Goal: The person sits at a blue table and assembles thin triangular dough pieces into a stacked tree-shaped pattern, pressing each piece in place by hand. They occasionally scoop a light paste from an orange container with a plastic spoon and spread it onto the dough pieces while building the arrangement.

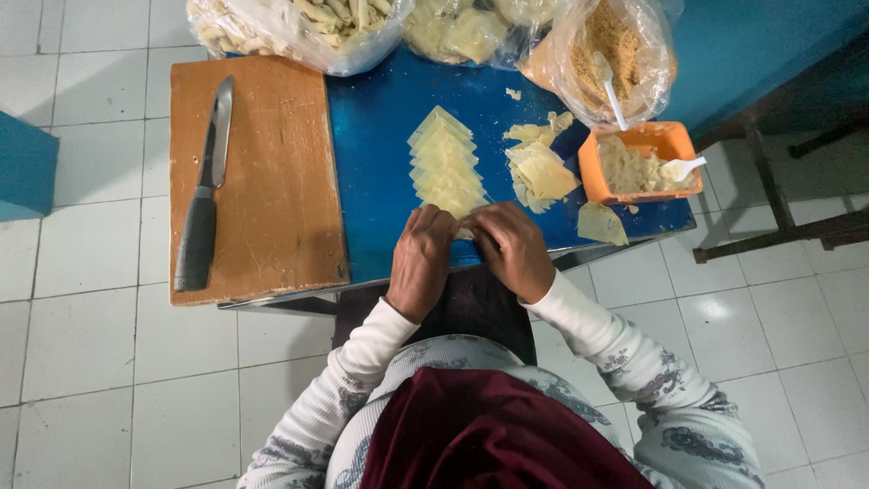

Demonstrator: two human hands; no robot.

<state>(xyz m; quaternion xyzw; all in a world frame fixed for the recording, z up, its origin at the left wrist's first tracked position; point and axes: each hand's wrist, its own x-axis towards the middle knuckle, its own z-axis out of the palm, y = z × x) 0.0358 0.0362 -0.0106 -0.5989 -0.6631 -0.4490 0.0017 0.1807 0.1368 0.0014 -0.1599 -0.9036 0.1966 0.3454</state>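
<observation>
1. White tiled floor all around, teal wall at right.
2. Blue bench, carrying a wooden cutting board with a knife.
3. Orange tub of filling at right.
4. Row of pastry wrappers mid-bench.
5. Left hand and right hand at the near edge, fingers pinched on a wrapper piece.

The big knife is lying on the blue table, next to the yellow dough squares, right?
Not quite. The head view shows the knife lying on the wooden cutting board, not on the blue table. The dough squares sit right of the board.
</observation>
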